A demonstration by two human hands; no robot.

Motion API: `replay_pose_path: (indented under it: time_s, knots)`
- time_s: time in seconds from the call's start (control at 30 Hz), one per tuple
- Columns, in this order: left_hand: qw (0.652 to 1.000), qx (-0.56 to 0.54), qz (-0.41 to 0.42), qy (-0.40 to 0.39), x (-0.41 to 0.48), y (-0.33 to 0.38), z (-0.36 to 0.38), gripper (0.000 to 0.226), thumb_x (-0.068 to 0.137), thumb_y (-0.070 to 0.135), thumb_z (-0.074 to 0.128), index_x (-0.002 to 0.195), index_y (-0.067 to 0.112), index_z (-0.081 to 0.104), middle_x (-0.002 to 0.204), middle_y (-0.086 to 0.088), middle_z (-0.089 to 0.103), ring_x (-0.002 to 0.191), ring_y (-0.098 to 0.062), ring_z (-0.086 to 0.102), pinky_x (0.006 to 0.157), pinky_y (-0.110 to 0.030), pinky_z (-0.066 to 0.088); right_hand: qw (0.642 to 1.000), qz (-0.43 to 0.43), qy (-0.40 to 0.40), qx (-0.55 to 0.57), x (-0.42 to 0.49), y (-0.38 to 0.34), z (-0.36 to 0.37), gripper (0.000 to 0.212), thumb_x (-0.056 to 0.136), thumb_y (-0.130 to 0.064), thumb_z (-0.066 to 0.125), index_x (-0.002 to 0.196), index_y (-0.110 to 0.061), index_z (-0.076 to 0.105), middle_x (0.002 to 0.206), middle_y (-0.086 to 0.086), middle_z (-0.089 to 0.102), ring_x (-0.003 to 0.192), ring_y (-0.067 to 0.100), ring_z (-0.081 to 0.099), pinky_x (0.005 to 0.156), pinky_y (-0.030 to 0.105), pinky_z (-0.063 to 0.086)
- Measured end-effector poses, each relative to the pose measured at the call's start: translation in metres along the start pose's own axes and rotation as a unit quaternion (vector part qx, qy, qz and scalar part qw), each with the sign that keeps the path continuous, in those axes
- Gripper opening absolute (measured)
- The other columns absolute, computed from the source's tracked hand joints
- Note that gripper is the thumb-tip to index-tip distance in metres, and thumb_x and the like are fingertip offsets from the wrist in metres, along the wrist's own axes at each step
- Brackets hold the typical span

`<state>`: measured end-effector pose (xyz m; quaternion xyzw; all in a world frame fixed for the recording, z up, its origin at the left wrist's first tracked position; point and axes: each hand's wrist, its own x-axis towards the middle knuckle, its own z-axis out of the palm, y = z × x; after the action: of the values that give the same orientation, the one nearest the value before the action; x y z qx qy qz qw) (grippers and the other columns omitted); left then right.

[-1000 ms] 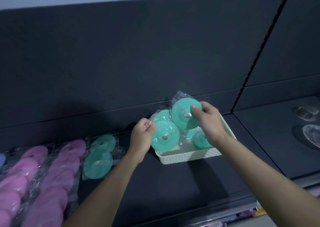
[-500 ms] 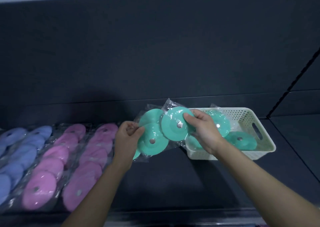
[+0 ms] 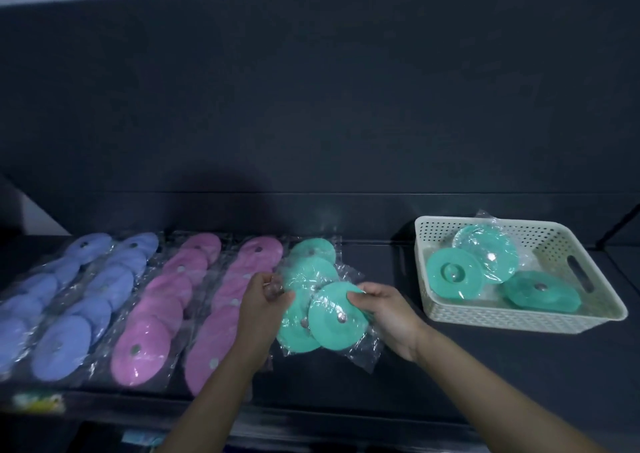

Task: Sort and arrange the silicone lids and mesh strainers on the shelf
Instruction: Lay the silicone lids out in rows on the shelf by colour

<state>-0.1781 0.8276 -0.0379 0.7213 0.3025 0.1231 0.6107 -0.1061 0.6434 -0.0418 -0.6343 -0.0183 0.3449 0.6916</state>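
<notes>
Left of the perforated cream plastic basket [image 3: 519, 318], the right hand [image 3: 388, 310] grips a smooth, round teal silicone lid [image 3: 337, 317] in crinkly clear wrap. The left hand [image 3: 265, 300] pinches the wrap of a second teal lid [image 3: 294, 329] touching it.

The left grip [image 3: 266, 300] and the right grip [image 3: 388, 314] have carried their two bagged green lids [image 3: 337, 317] leftward, from over the white basket [image 3: 485, 317] to the near end of the green row [image 3: 313, 250] beside the pink lids [image 3: 242, 279]. The basket now stands well apart on their right.
</notes>
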Motion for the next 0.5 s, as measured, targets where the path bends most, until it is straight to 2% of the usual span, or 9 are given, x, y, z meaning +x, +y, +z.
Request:
replay_pose_path:
  time_s: [0.07, 0.13, 0.2, 0.23, 0.33, 0.37, 0.43, 0.5]
  knots:
    - [0.997, 0.062, 0.024, -0.025, 0.002, 0.002, -0.003, 0.033, 0.08, 0.001, 0.067, 0.103, 0.019, 0.053, 0.099, 0.002, 0.064, 0.083, -0.02, 0.064, 0.067, -0.031, 0.053, 1.0, 0.009, 0.015, -0.021, 0.005, 0.009, 0.004, 0.01, 0.091, -0.011, 0.06, 0.086, -0.005, 0.066, 0.093, 0.012, 0.073, 0.083, 0.023, 0.068, 0.081, 0.036, 0.054]
    - [0.986, 0.147, 0.056, -0.054, 0.006, 0.002, -0.004, 0.045, 0.08, 0.003, 0.068, 0.117, 0.019, 0.048, 0.105, 0.005, 0.06, 0.083, -0.014, 0.061, 0.059, -0.014, 0.045, 0.998, 0.015, 0.035, -0.057, 0.009, 0.013, 0.008, 0.011, 0.092, -0.014, 0.059, 0.085, -0.007, 0.065, 0.088, 0.008, 0.071, 0.073, 0.016, 0.065, 0.064, 0.025, 0.051]
    - [0.974, 0.202, 0.073, -0.069, 0.01, -0.001, -0.005, 0.051, 0.082, 0.007, 0.068, 0.125, 0.02, 0.044, 0.107, 0.006, 0.056, 0.08, -0.006, 0.057, 0.056, -0.011, 0.038, 0.994, 0.016, 0.047, -0.095, 0.014, 0.016, 0.01, 0.014, 0.093, -0.015, 0.059, 0.084, -0.005, 0.064, 0.082, 0.008, 0.067, 0.065, 0.013, 0.06, 0.056, 0.02, 0.045]
    - [0.97, 0.219, 0.077, -0.071, 0.013, -0.003, -0.007, 0.048, 0.083, 0.01, 0.067, 0.124, 0.021, 0.045, 0.103, 0.006, 0.057, 0.078, -0.003, 0.056, 0.056, -0.012, 0.036, 0.992, 0.013, 0.051, -0.112, 0.016, 0.016, 0.01, 0.017, 0.092, -0.015, 0.059, 0.084, -0.001, 0.063, 0.08, 0.01, 0.065, 0.065, 0.015, 0.058, 0.058, 0.023, 0.045]
    - [0.953, 0.277, 0.118, -0.045, 0.019, -0.006, -0.013, 0.01, 0.088, 0.017, 0.062, 0.093, 0.014, 0.054, 0.08, 0.006, 0.059, 0.069, -0.005, 0.053, 0.057, -0.015, 0.036, 0.987, 0.0, 0.055, -0.15, 0.022, 0.017, 0.007, 0.021, 0.091, -0.016, 0.062, 0.085, 0.005, 0.063, 0.081, 0.014, 0.063, 0.071, 0.021, 0.056, 0.068, 0.034, 0.045]
    - [0.944, 0.299, 0.138, -0.034, 0.022, -0.008, -0.016, 0.01, 0.09, 0.016, 0.06, 0.082, 0.012, 0.056, 0.073, 0.004, 0.059, 0.064, -0.005, 0.051, 0.055, -0.013, 0.035, 0.985, -0.002, 0.06, -0.161, 0.023, 0.016, 0.005, 0.019, 0.09, -0.015, 0.062, 0.083, 0.002, 0.065, 0.08, 0.013, 0.065, 0.071, 0.021, 0.057, 0.068, 0.035, 0.046]
    - [0.921, 0.353, 0.161, -0.028, 0.026, -0.012, -0.022, 0.027, 0.091, 0.014, 0.057, 0.065, 0.009, 0.054, 0.062, -0.001, 0.056, 0.055, -0.007, 0.045, 0.052, -0.015, 0.034, 0.982, -0.002, 0.077, -0.171, 0.025, 0.015, 0.005, 0.016, 0.09, -0.014, 0.062, 0.083, 0.0, 0.066, 0.079, 0.012, 0.065, 0.069, 0.021, 0.058, 0.066, 0.033, 0.047]
    - [0.908, 0.384, 0.165, -0.029, 0.027, -0.014, -0.025, 0.035, 0.091, 0.013, 0.056, 0.057, 0.009, 0.048, 0.057, -0.003, 0.05, 0.051, -0.01, 0.041, 0.054, -0.025, 0.038, 0.978, 0.003, 0.094, -0.184, 0.026, 0.017, 0.006, 0.02, 0.09, -0.015, 0.062, 0.085, 0.004, 0.065, 0.076, 0.012, 0.063, 0.067, 0.02, 0.056, 0.063, 0.031, 0.045]
